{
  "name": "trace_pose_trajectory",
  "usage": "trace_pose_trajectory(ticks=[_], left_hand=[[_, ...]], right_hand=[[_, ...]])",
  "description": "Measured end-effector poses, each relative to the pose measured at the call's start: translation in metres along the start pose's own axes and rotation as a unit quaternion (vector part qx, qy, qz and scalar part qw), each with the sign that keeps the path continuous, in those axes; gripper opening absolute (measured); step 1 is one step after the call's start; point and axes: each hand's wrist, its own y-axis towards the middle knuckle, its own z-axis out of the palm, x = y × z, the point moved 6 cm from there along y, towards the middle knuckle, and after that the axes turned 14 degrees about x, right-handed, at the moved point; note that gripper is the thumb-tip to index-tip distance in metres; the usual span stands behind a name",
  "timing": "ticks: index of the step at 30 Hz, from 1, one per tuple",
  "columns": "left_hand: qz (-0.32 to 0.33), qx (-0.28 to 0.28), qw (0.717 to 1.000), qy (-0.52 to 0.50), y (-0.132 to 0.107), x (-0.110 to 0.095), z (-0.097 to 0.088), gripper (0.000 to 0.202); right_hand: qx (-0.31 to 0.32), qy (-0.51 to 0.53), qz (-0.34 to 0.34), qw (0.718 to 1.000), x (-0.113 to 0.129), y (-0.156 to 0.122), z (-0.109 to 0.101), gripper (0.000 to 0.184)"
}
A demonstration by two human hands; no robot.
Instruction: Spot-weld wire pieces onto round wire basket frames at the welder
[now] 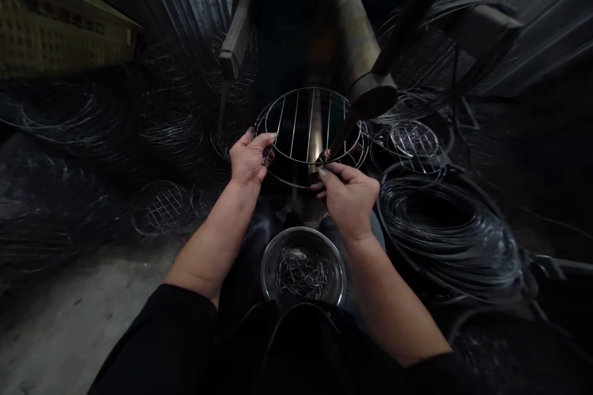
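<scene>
A round wire rack [295, 136] with parallel bars is held out in front of me, beneath the arm of a machine. My left hand [251, 157] grips its left rim between thumb and fingers. At its near right edge, my right hand [346, 194] is closed in a pinch by the rim, close to the tip of a metal electrode [315, 129]. What exactly those fingertips hold is too small to make out. In my lap sits a metal bowl [266, 271] with many short bent wire pieces [302, 274] inside.
A large coil of wire [449, 228] lies to the right, with finished-looking round grids [414, 139] behind it. Stacked wire rings [167, 117] and a small grid [162, 207] stand at left. A yellow crate [65, 31] is upper left. A thick machine cylinder [359, 37] juts forward.
</scene>
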Motion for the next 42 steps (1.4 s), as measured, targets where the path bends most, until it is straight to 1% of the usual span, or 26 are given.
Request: trace_pose_trajectory(ticks=[2,5,9,13,19,24,30,35,42], left_hand=[[0.003,-0.007,1.000,-0.001,-0.001,0.001,-0.001,0.065],[0.006,-0.004,1.000,-0.011,-0.004,0.003,0.002,0.065],[-0.003,0.008,1.000,-0.030,-0.005,0.008,0.007,0.064],[-0.020,0.008,0.999,-0.035,0.000,0.014,0.009,0.065],[-0.024,0.017,0.999,-0.035,0.007,0.017,0.011,0.067],[-0.025,0.017,0.999,-0.031,0.011,0.017,0.011,0.064],[-0.038,0.004,0.998,-0.041,0.016,0.018,0.011,0.064],[-0.055,-0.005,0.998,-0.033,0.022,0.019,0.011,0.059],[-0.057,0.005,0.998,-0.023,0.034,0.020,0.012,0.058]], right_hand=[[-0.020,-0.024,-0.023,0.999,-0.005,-0.002,-0.002,0.020],[-0.037,0.004,-0.039,0.999,-0.016,-0.008,-0.004,0.021],[-0.061,0.024,-0.055,0.996,-0.019,-0.014,-0.007,0.022],[-0.069,-0.005,-0.060,0.996,-0.023,-0.015,-0.011,0.024],[-0.088,-0.057,-0.079,0.991,-0.032,-0.013,-0.017,0.025],[-0.084,-0.074,-0.101,0.989,-0.032,-0.011,-0.017,0.022],[-0.093,-0.082,-0.107,0.986,-0.032,-0.008,-0.016,0.020],[-0.097,-0.073,-0.115,0.986,-0.032,-0.005,-0.013,0.018],[-0.100,-0.048,-0.113,0.987,-0.030,0.001,-0.010,0.017]])
